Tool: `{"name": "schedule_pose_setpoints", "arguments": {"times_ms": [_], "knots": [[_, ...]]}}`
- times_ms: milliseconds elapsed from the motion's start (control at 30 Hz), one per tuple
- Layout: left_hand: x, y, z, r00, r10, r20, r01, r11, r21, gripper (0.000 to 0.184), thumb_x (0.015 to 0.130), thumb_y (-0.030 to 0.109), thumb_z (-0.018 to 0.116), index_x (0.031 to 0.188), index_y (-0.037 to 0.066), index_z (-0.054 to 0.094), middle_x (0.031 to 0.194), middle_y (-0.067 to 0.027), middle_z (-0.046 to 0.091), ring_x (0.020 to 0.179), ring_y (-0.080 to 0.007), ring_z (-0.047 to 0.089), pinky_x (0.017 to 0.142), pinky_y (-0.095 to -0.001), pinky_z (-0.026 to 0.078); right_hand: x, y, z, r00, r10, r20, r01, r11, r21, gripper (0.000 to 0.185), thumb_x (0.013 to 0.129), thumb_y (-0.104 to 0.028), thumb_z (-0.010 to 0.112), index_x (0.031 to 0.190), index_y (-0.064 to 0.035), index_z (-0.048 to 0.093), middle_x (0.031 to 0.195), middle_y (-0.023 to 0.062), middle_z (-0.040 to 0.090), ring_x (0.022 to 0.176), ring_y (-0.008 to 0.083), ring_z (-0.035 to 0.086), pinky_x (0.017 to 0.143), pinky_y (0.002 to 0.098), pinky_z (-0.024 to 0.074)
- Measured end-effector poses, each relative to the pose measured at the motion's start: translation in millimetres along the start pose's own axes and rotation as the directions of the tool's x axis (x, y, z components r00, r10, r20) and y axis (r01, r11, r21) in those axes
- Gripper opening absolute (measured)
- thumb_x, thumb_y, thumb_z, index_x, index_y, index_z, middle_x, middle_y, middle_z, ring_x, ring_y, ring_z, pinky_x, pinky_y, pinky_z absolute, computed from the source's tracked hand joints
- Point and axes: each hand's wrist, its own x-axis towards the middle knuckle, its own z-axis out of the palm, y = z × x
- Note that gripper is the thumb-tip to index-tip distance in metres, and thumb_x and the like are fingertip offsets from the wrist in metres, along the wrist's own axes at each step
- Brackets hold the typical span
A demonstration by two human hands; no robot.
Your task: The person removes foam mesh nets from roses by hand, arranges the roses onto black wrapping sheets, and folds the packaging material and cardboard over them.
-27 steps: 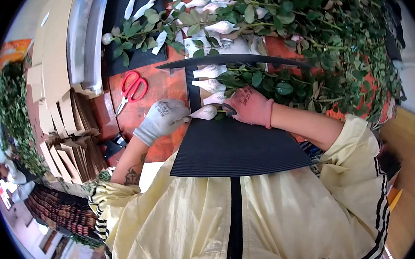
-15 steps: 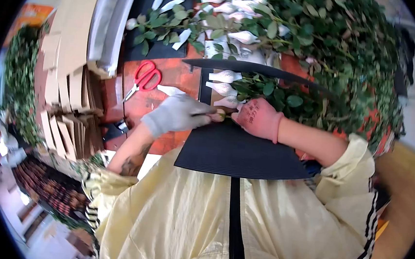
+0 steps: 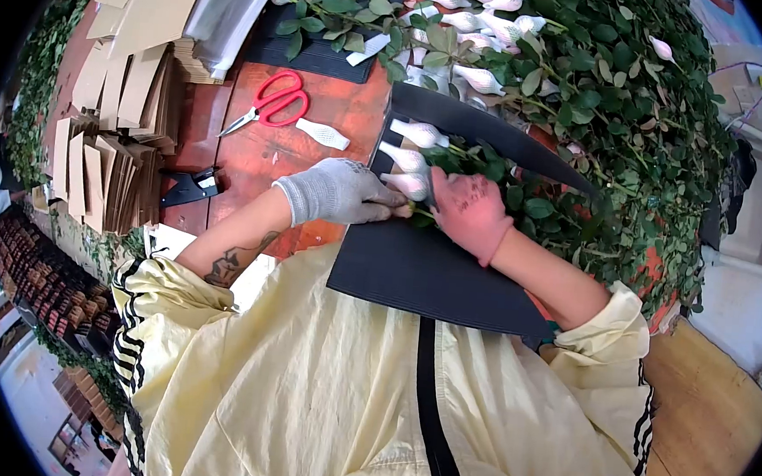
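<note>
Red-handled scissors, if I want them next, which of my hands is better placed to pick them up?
Probably your left hand: it is nearer the scissors, which lie on its side of the table. Your right hand is farther off, beside the white-netted buds.

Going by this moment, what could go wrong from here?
The left hand pinches near the head of a flower; too firm a squeeze might bruise it.
The scissors lie with blades exposed, so a careless reach could nick a glove.
The black sheet overlaps the jacket in view; leaning might shift it.
</note>
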Motion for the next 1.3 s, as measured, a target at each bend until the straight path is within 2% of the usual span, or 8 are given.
{"name": "schedule_pose_setpoints", "arguments": {"times_ms": [67, 167, 333, 400, 733, 1000, 1167, 1300], "knots": [[-1.2, 7.3, -6.3, 0.996, -0.055, 0.073, 0.054, 0.998, 0.018, 0.031, 0.087, 0.038, 0.051, 0.114, 0.029, 0.063, 0.107, -0.0044, 0.065, 0.092, -0.0258, 0.063, 0.081, -0.0361, 0.05, 4.4, -3.1, 4.3, 0.996, 0.001, -0.093, 0.002, 0.999, 0.043, 0.02, 0.078, -0.013, 0.051, 0.096, -0.0035, 0.053, 0.067, 0.0069, 0.06, 0.062, 0.0245, 0.063, 0.052, 0.0349, 0.0482], [2.6, 8.3, -4.6, 0.996, -0.053, 0.074, 0.05, 0.998, 0.039, 0.029, 0.087, 0.037, 0.052, 0.112, 0.031, 0.063, 0.104, -0.0046, 0.065, 0.09, -0.026, 0.063, 0.079, -0.0369, 0.05, 12.7, -6.1, 3.1, 0.959, 0.051, 0.279, -0.065, 0.997, 0.042, 0.028, 0.08, -0.024, 0.059, 0.1, -0.0056, 0.051, 0.084, 0.0119, 0.062, 0.076, 0.0265, 0.063, 0.061, 0.038, 0.0473], [0.1, -0.6, -7.8, 0.999, 0.032, -0.024, -0.027, 0.981, 0.194, 0.026, 0.083, 0.037, 0.057, 0.104, 0.024, 0.065, 0.094, -0.007, 0.066, 0.08, -0.0272, 0.064, 0.07, -0.0394, 0.05, -3.1, -1.1, 13.1, 0.996, -0.035, 0.08, 0.044, 0.993, -0.107, 0.017, 0.08, -0.016, 0.051, 0.093, -0.0066, 0.054, 0.08, 0.0091, 0.061, 0.075, 0.024, 0.064, 0.058, 0.0363, 0.0474], [-1.1, -5.5, -9.1, 0.927, -0.032, -0.373, 0.153, 0.942, 0.299, 0.028, 0.079, 0.038, 0.06, 0.096, 0.017, 0.061, 0.085, -0.0082, 0.062, 0.073, -0.0278, 0.062, 0.062, -0.0406, 0.048, -2.4, -3.1, 14.7, 0.997, -0.079, -0.021, 0.077, 0.994, -0.076, 0.015, 0.079, -0.014, 0.049, 0.09, -0.0066, 0.055, 0.079, 0.0083, 0.061, 0.073, 0.0232, 0.064, 0.056, 0.0354, 0.0477], [16.6, -49.7, -2.5, 0.864, 0.453, -0.22, -0.305, 0.819, 0.487, 0.015, 0.078, 0.027, 0.06, 0.076, 0.013, 0.055, 0.077, -0.0059, 0.055, 0.069, -0.0272, 0.059, 0.059, -0.0394, 0.047, 0.0, 8.3, 28.5, 0.999, -0.006, 0.047, 0.005, 1.0, 0.028, 0.022, 0.083, -0.012, 0.047, 0.102, -0.0021, 0.054, 0.079, 0.0084, 0.064, 0.069, 0.0239, 0.065, 0.056, 0.0345, 0.0506], [-33.7, -16.8, -48.7, 0.892, -0.033, -0.452, 0.257, 0.858, 0.444, 0.03, 0.08, 0.018, 0.06, 0.109, 0.013, 0.061, 0.094, -0.0048, 0.062, 0.079, -0.0246, 0.062, 0.064, -0.0348, 0.05, -1.5, 3.4, 14.5, 0.992, -0.082, 0.099, 0.078, 0.996, 0.04, 0.016, 0.082, -0.013, 0.049, 0.094, -0.0048, 0.055, 0.079, 0.0104, 0.06, 0.072, 0.024, 0.064, 0.055, 0.034, 0.0498], [13.1, 10.1, -1.7, 0.818, 0.448, -0.36, -0.352, 0.886, 0.303, 0.03, 0.081, 0.021, 0.062, 0.11, 0.013, 0.062, 0.107, -0.0069, 0.064, 0.083, -0.0229, 0.065, 0.064, -0.0343, 0.052, 0.3, 5.7, 11.0, 0.985, -0.08, 0.15, 0.073, 0.996, 0.055, 0.015, 0.081, -0.015, 0.051, 0.091, -0.005, 0.055, 0.082, 0.011, 0.061, 0.072, 0.0248, 0.064, 0.057, 0.0358, 0.0503], [14.6, 12.4, 3.0, 0.949, 0.222, -0.223, -0.148, 0.94, 0.306, 0.032, 0.087, 0.031, 0.054, 0.115, 0.018, 0.059, 0.111, -0.0028, 0.062, 0.081, -0.0234, 0.066, 0.063, -0.0371, 0.052, -0.1, 13.9, -22.5, 0.988, 0.004, 0.153, -0.017, 0.996, 0.083, 0.025, 0.075, -0.019, 0.059, 0.096, -0.0054, 0.053, 0.086, 0.0114, 0.06, 0.07, 0.027, 0.063, 0.059, 0.0383, 0.0499]]}}
